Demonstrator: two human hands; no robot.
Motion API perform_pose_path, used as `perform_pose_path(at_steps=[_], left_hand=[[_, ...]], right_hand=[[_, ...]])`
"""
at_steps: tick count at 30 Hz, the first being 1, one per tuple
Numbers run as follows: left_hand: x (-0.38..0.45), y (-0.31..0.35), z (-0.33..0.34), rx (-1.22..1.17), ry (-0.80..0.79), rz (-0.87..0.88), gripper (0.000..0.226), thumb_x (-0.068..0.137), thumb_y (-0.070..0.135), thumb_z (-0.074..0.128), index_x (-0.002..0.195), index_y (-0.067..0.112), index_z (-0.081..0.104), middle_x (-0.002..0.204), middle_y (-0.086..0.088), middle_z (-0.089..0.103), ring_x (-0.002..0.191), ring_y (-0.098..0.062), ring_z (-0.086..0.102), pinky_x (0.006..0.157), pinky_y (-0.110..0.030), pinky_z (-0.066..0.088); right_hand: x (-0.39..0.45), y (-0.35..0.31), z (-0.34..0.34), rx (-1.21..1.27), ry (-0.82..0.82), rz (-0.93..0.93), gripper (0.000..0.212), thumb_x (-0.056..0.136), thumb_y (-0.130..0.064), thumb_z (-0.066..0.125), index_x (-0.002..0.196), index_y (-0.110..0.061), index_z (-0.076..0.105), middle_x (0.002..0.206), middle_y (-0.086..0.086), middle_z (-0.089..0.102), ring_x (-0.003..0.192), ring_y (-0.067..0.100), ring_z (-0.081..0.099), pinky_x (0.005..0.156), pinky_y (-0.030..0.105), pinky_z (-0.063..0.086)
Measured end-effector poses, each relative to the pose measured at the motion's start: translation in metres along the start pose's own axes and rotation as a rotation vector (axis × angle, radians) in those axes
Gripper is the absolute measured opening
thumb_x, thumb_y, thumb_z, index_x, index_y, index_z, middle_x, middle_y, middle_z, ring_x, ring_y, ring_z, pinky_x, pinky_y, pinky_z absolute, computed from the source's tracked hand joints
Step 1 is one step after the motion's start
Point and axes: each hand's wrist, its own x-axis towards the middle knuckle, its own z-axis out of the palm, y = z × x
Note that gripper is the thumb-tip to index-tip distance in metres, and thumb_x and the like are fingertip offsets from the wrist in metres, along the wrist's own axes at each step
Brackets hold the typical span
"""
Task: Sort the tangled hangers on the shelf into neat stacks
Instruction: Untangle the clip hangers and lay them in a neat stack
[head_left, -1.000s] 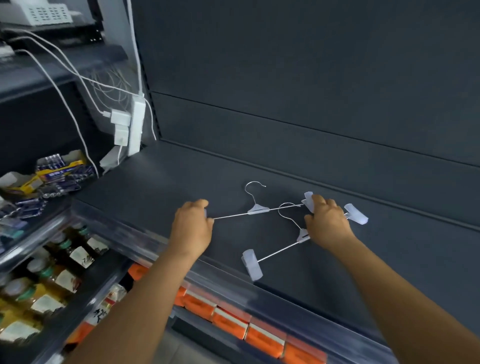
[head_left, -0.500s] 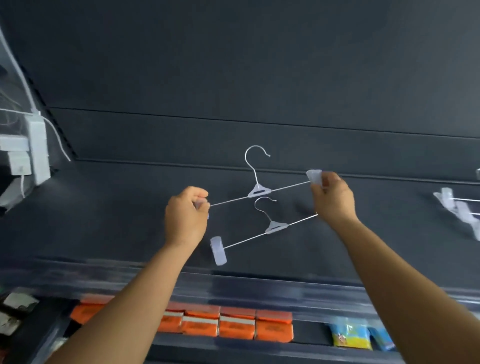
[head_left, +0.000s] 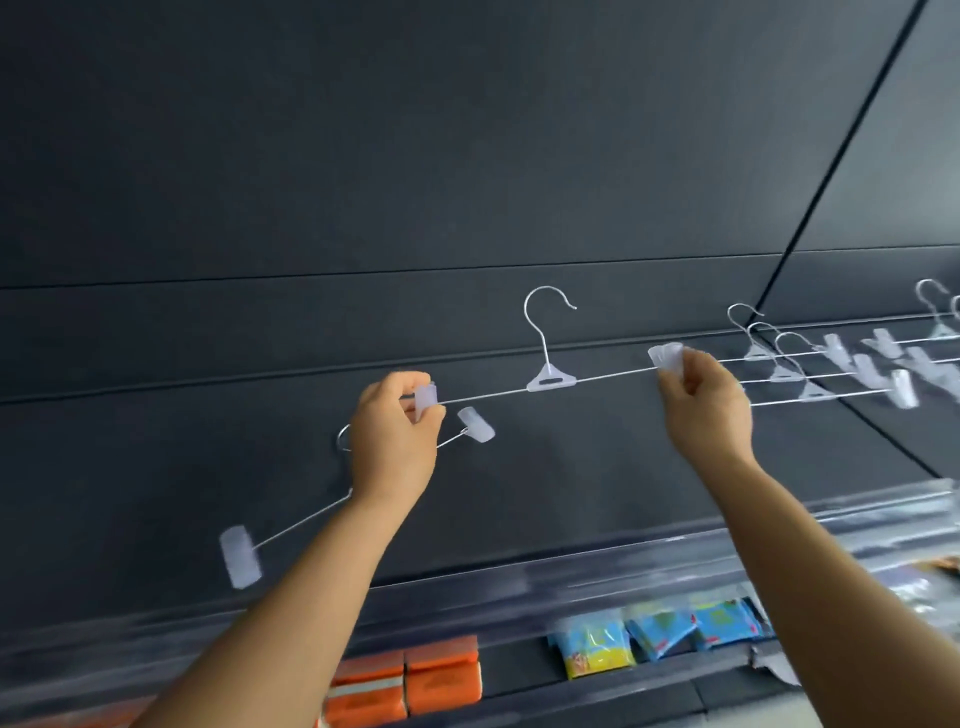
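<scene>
A wire clip hanger (head_left: 549, 378) with clear plastic clips is held level above the dark shelf (head_left: 571, 478). My left hand (head_left: 395, 441) pinches its left clip and my right hand (head_left: 706, 410) pinches its right clip. A second clip hanger (head_left: 291, 530) lies slanted on the shelf, partly hidden behind my left hand, one clip at the lower left and one just right of the hand. A row of several hangers (head_left: 831, 369) lies overlapped on the shelf to the right of my right hand.
A clear plastic lip (head_left: 519, 587) runs along the shelf's front edge. Below it sit orange boxes (head_left: 410, 680) and blue-and-yellow packets (head_left: 660, 634). A dark back wall (head_left: 467, 156) rises behind the shelf.
Both hands have carried the upper hanger to the right, away from the second hanger, which now lies behind my left hand. The view has swung right, bringing the row of hangers closer.
</scene>
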Motion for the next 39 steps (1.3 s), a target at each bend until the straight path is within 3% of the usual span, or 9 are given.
perform_pose_path(at_steps=[4, 7, 10, 16, 21, 23, 28, 33, 39], left_hand=[[-0.017, 0.030, 0.069, -0.051, -0.001, -0.027, 0.010, 0.087, 0.014, 0.060, 0.093, 0.022, 0.059, 0.089, 0.002, 0.066, 0.066, -0.002, 0.062, 0.053, -0.010, 0.044], [-0.032, 0.052, 0.126, -0.061, 0.004, -0.054, 0.012, 0.088, 0.014, 0.058, 0.094, 0.024, 0.061, 0.084, 0.000, 0.069, 0.073, -0.006, 0.065, 0.063, -0.023, 0.045], [-0.050, 0.073, 0.179, -0.061, -0.009, -0.086, 0.016, 0.090, 0.014, 0.056, 0.100, 0.026, 0.062, 0.101, -0.003, 0.067, 0.081, -0.006, 0.065, 0.058, -0.010, 0.042], [-0.087, 0.115, 0.255, -0.097, -0.002, -0.177, 0.015, 0.088, 0.015, 0.062, 0.100, 0.022, 0.060, 0.089, 0.012, 0.065, 0.065, 0.017, 0.059, 0.053, -0.002, 0.041], [-0.103, 0.130, 0.296, -0.076, -0.030, -0.206, 0.008, 0.085, 0.015, 0.064, 0.087, 0.021, 0.069, 0.072, 0.007, 0.071, 0.068, 0.003, 0.064, 0.059, -0.006, 0.045], [-0.107, 0.135, 0.307, -0.049, -0.050, -0.196, 0.014, 0.084, 0.009, 0.062, 0.088, 0.019, 0.069, 0.080, 0.009, 0.070, 0.072, -0.001, 0.064, 0.069, -0.014, 0.049], [-0.111, 0.139, 0.324, 0.021, -0.072, -0.181, 0.016, 0.085, 0.007, 0.060, 0.094, 0.018, 0.069, 0.086, 0.008, 0.067, 0.077, -0.003, 0.061, 0.063, -0.009, 0.040], [-0.113, 0.138, 0.331, 0.051, -0.078, -0.207, 0.017, 0.086, 0.006, 0.059, 0.098, 0.013, 0.070, 0.090, 0.002, 0.069, 0.081, -0.015, 0.062, 0.071, -0.023, 0.043], [-0.112, 0.138, 0.333, 0.099, -0.072, -0.189, 0.021, 0.086, 0.005, 0.058, 0.100, 0.013, 0.070, 0.099, -0.002, 0.070, 0.081, -0.016, 0.063, 0.073, -0.023, 0.044]], right_hand=[[0.032, 0.062, -0.040, -0.019, 0.030, 0.010, 0.036, 0.096, -0.032, 0.044, 0.064, -0.015, 0.042, 0.066, 0.008, 0.048, 0.066, 0.026, 0.042, 0.050, 0.024, 0.027], [0.062, 0.108, -0.070, -0.043, 0.015, -0.005, 0.037, 0.095, -0.023, 0.045, 0.062, -0.012, 0.031, 0.057, 0.001, 0.035, 0.066, 0.023, 0.033, 0.048, 0.026, 0.024], [0.088, 0.151, -0.100, -0.060, -0.018, -0.006, 0.039, 0.096, -0.026, 0.042, 0.062, -0.012, 0.031, 0.057, 0.001, 0.035, 0.064, 0.022, 0.033, 0.049, 0.028, 0.025], [0.131, 0.215, -0.146, -0.056, -0.038, 0.028, 0.036, 0.095, -0.025, 0.044, 0.063, -0.010, 0.036, 0.058, 0.002, 0.037, 0.063, 0.022, 0.034, 0.053, 0.030, 0.029], [0.147, 0.260, -0.170, -0.067, -0.036, 0.105, 0.035, 0.093, -0.027, 0.047, 0.067, -0.002, 0.044, 0.057, 0.005, 0.041, 0.060, 0.024, 0.036, 0.053, 0.029, 0.031], [0.148, 0.272, -0.178, -0.061, -0.049, 0.138, 0.035, 0.092, -0.027, 0.047, 0.067, -0.003, 0.047, 0.055, 0.005, 0.042, 0.056, 0.022, 0.037, 0.053, 0.028, 0.031], [0.150, 0.289, -0.188, -0.066, -0.107, 0.196, 0.039, 0.093, -0.031, 0.046, 0.067, -0.003, 0.050, 0.055, 0.005, 0.043, 0.054, 0.020, 0.036, 0.050, 0.029, 0.028], [0.154, 0.296, -0.189, -0.103, -0.171, 0.209, 0.047, 0.095, -0.041, 0.043, 0.060, -0.010, 0.047, 0.050, 0.000, 0.042, 0.050, 0.017, 0.037, 0.048, 0.027, 0.027], [0.157, 0.300, -0.188, -0.130, -0.212, 0.219, 0.046, 0.094, -0.037, 0.045, 0.069, 0.000, 0.056, 0.052, 0.005, 0.043, 0.051, 0.021, 0.037, 0.049, 0.028, 0.030]])
